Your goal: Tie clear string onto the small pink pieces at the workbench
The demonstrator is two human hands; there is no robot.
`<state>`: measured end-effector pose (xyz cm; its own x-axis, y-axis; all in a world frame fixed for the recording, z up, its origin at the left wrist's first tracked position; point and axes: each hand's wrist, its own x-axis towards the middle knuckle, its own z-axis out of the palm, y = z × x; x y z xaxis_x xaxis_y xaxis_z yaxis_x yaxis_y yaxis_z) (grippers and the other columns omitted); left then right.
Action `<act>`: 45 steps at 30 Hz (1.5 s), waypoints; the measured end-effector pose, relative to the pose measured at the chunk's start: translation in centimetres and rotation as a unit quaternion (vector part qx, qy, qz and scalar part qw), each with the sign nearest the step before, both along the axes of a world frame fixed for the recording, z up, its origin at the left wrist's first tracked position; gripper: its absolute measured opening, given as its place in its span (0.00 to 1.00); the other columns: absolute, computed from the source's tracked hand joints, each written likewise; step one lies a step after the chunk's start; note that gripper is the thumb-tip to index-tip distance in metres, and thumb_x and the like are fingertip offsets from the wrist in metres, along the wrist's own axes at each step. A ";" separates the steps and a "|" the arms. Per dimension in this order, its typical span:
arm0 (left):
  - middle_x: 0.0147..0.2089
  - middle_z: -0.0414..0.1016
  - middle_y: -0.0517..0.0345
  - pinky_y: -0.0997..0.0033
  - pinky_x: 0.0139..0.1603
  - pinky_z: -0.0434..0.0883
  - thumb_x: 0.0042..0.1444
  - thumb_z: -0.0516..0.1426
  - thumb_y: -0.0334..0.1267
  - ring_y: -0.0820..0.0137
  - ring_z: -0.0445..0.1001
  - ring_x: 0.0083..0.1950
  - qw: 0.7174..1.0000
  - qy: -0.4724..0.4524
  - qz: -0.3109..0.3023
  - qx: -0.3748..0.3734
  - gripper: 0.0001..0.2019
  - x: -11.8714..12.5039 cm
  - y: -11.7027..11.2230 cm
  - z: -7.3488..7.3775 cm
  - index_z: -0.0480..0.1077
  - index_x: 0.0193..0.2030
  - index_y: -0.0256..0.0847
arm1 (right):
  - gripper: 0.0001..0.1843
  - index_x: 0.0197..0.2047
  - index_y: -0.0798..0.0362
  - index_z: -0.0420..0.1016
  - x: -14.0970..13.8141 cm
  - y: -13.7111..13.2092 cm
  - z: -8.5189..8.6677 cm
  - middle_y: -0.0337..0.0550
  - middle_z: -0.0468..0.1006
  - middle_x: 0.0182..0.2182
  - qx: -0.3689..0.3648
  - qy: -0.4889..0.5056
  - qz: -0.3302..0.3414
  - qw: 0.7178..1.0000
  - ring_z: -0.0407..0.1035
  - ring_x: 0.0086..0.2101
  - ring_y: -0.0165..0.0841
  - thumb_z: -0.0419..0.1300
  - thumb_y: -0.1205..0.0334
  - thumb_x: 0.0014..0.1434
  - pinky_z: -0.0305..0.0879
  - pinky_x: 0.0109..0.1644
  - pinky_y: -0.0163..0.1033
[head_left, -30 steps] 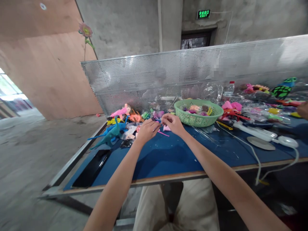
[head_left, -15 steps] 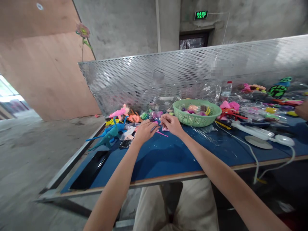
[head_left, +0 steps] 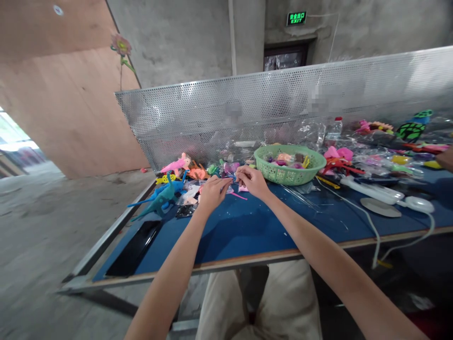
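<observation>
Over the far half of the blue tabletop [head_left: 244, 233], my two hands almost meet at the fingertips. A small blue piece [head_left: 234, 179] shows between them, too small to name its kind. My left hand [head_left: 213, 192] has its fingers pressed together at one end of the piece. My right hand [head_left: 252, 182] pinches at the other end with thumb and forefinger. Just below the fingertips lies a thin pink strip [head_left: 239, 196]. A small pink packet [head_left: 243, 188] rests under my right hand. Left of my hands, a teal long-necked dinosaur toy [head_left: 163, 197] stands near crumpled clear wrappers [head_left: 191, 194].
A green basket [head_left: 288, 177] of small colourful parts stands right of my hands. A white glue gun [head_left: 371, 191] with its cord lies farther right, near a grey oval plate [head_left: 380, 207]. A black tray-like item [head_left: 132, 250] lies front left. A perforated metal screen [head_left: 212, 108] closes the back.
The purple-pink bit at my left fingertips no longer shows, and the blue piece between my hands is more visible. My fingers have shifted slightly; the hands stay in the same place.
</observation>
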<state>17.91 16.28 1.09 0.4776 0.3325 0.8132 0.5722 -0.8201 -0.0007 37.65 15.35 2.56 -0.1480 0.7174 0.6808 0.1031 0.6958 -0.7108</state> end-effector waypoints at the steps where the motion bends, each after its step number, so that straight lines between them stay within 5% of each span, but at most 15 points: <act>1: 0.44 0.83 0.51 0.63 0.42 0.69 0.68 0.54 0.39 0.65 0.73 0.38 1.000 -0.010 -0.006 -0.004 0.13 0.1 -0.1 0.0 0.78 0.52 0.43 | 0.09 0.37 0.50 0.73 0.0 0.0 0.0 0.37 0.75 0.26 0.005 -0.001 -0.001 1.000 0.69 0.23 0.29 0.57 0.54 0.65 0.67 0.29 0.34; 8: 0.44 0.84 0.51 0.64 0.41 0.68 0.68 0.56 0.41 0.66 0.75 0.38 0.999 -0.035 -0.031 -0.019 0.13 0.5 -0.2 0.1 0.79 0.52 0.44 | 0.09 0.38 0.50 0.73 0.0 0.2 -0.3 0.36 0.74 0.25 0.013 -0.002 0.001 1.000 0.68 0.22 0.29 0.58 0.55 0.64 0.66 0.26 0.34; 30: 0.38 0.84 0.54 0.61 0.43 0.62 0.64 0.60 0.45 0.64 0.75 0.37 0.992 0.012 0.092 0.086 0.10 0.4 -0.7 -0.4 0.81 0.45 0.45 | 0.10 0.36 0.51 0.71 -0.5 -0.3 -0.4 0.36 0.75 0.25 -0.010 0.023 0.024 0.999 0.69 0.21 0.28 0.60 0.53 0.64 0.67 0.25 0.34; 45: 0.37 0.84 0.57 0.62 0.41 0.62 0.65 0.60 0.42 0.67 0.74 0.36 0.989 0.012 0.099 0.106 0.08 0.1 -0.6 -0.3 0.80 0.43 0.45 | 0.11 0.38 0.51 0.73 -0.3 -0.4 -0.2 0.37 0.76 0.26 -0.013 0.007 0.045 0.999 0.71 0.22 0.31 0.60 0.52 0.63 0.72 0.28 0.37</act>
<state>17.99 15.64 0.80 0.4406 0.2443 0.8638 0.7192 -0.6719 -0.1768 37.35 14.93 2.37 -0.2034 0.7188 0.6648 0.0310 0.6833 -0.7294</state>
